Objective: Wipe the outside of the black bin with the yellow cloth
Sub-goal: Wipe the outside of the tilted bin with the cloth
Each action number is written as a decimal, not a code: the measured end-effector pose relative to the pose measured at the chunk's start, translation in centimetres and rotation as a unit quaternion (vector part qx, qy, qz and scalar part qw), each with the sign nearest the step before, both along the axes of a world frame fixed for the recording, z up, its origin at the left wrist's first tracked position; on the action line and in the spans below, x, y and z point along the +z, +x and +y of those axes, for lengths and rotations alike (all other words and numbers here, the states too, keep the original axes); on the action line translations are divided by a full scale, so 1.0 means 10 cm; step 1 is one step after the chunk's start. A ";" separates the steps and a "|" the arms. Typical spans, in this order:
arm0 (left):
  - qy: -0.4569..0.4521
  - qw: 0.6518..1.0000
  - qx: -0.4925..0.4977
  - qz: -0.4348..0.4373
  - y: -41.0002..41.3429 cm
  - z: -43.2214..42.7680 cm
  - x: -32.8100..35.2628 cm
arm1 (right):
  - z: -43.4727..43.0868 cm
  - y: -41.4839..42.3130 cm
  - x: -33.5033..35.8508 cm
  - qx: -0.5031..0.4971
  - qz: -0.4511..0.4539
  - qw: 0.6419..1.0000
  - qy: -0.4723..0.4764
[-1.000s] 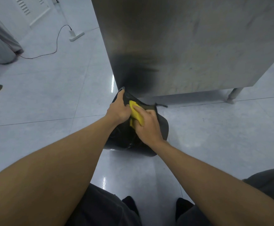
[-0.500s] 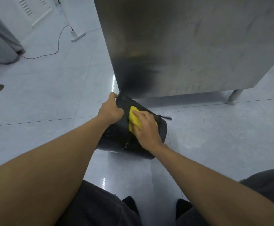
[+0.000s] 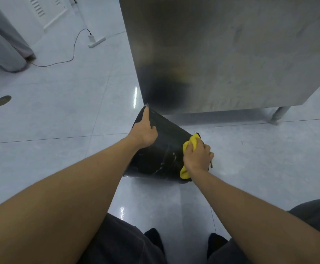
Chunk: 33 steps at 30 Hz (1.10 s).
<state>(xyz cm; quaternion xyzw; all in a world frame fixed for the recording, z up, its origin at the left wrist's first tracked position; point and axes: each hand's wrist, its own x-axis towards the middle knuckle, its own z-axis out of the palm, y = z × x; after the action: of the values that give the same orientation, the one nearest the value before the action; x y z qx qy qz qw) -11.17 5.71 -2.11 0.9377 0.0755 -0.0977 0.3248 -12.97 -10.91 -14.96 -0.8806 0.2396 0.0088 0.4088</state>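
Observation:
The black bin (image 3: 165, 145) stands tilted on the floor, its upper rim leaning toward the steel cabinet. My left hand (image 3: 144, 132) rests on the bin's left upper side, index finger stretched up along the rim, steadying it. My right hand (image 3: 197, 157) is closed on the yellow cloth (image 3: 190, 144) and presses it against the bin's right side, low down. Part of the cloth sticks out above my fingers and part below my wrist.
A stainless steel cabinet (image 3: 231, 54) on legs stands right behind the bin. A white power strip (image 3: 96, 40) with a cable lies on the floor far left, near grey curtains (image 3: 5, 46). A round floor drain (image 3: 2, 100) sits at left. My knees are at the bottom.
My right hand has slid the cloth from the bin's upper middle down to its right side. My left hand shifted up, its index finger now extended along the rim. The bin tilted further.

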 end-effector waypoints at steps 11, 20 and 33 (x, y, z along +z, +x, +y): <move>-0.023 0.997 0.069 -0.024 -0.01 0.00 0.08 | 0.34 -0.03 0.17 0.219 -0.222 0.949 0.053; 0.040 0.999 0.032 -0.007 -0.02 0.14 0.08 | 0.08 0.02 0.01 0.085 -0.086 0.991 0.062; 0.101 0.994 0.028 -0.020 -0.04 0.14 0.07 | 0.08 0.03 0.02 0.090 -0.126 0.985 0.081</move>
<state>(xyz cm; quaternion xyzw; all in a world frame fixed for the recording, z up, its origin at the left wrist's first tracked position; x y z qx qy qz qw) -11.55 7.15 -1.43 0.9651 0.1046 -0.0612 0.2323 -12.72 -10.15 -14.75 -0.8567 0.1049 -0.0461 0.5029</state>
